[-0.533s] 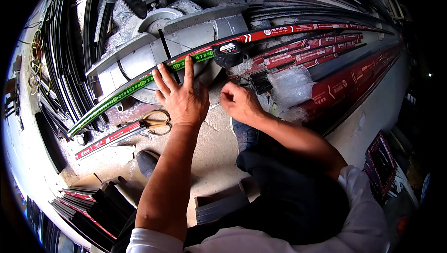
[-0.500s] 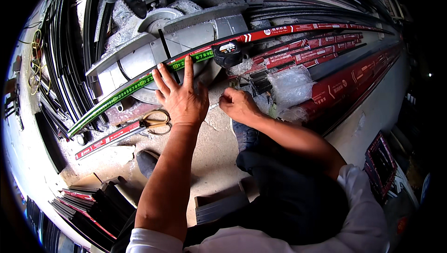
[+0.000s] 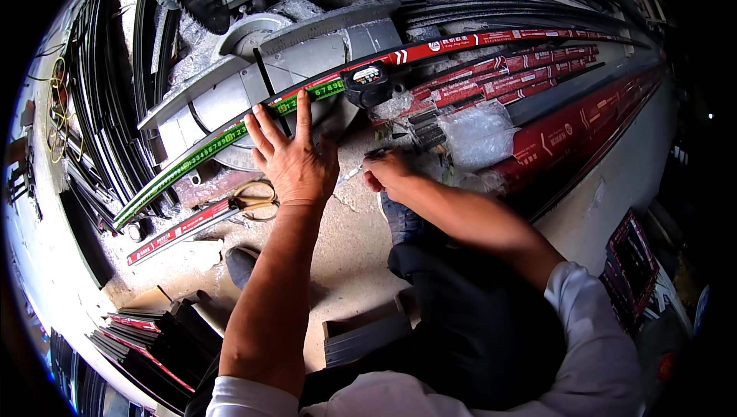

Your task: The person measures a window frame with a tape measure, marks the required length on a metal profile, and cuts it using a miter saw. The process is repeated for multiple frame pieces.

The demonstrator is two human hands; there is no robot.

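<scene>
At the bottom of the frame both forearms come up from white sleeves over dark trousers. Just above the middle, the left hand (image 3: 295,163) lies flat with its fingers spread wide, gripping nothing; its fingertips press on the green tape blade (image 3: 230,140) where it lies along the long red-and-black profile (image 3: 430,50). To its right, near the centre, the right hand (image 3: 390,173) is curled around a thin pencil-like marker (image 3: 355,171), whose tip points left toward the left hand.

The profile runs from the left middle up to the upper right, across the grey saw table (image 3: 230,98). It looks like stiff, light metal, long enough to swing and sag at the ends; I judge it best held from above near the marked spot, palm down. Its wrapped skin may be slippery.

The blade is thin, springy steel that would kink or snap back, so pressing it flat suits it. Its black tape case (image 3: 367,83) sits on the profile just above the hands. Scissors (image 3: 253,198) lie on the dusty floor left of the wrist. Farther off, more red profiles (image 3: 537,79) fill the upper right.
</scene>
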